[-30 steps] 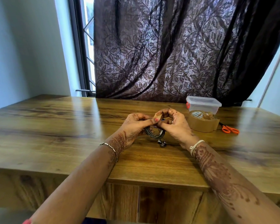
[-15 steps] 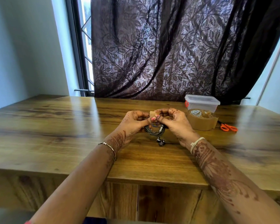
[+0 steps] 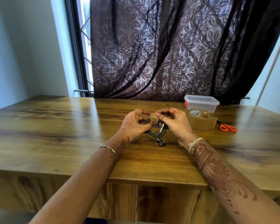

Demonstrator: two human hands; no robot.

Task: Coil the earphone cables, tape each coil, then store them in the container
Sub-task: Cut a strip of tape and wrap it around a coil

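Home room, wooden table [image 3: 55, 130], leaf-patterned curtain [image 3: 168, 54], barred window [image 3: 85, 38]

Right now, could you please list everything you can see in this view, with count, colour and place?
earphone coil: one, dark grey, between the two hands, earbuds hanging below
tape piece: one, brown, at the top of the earphone coil
tape roll: one, brown, right of the hands
container: one, clear, lid on, behind the tape roll
scissors: one pair, orange handles, right of the tape roll
table: one, brown wood, under everything
curtain: one, dark brown, behind the table
left hand: one, holds the earphone coil
right hand: one, pinches the tape piece
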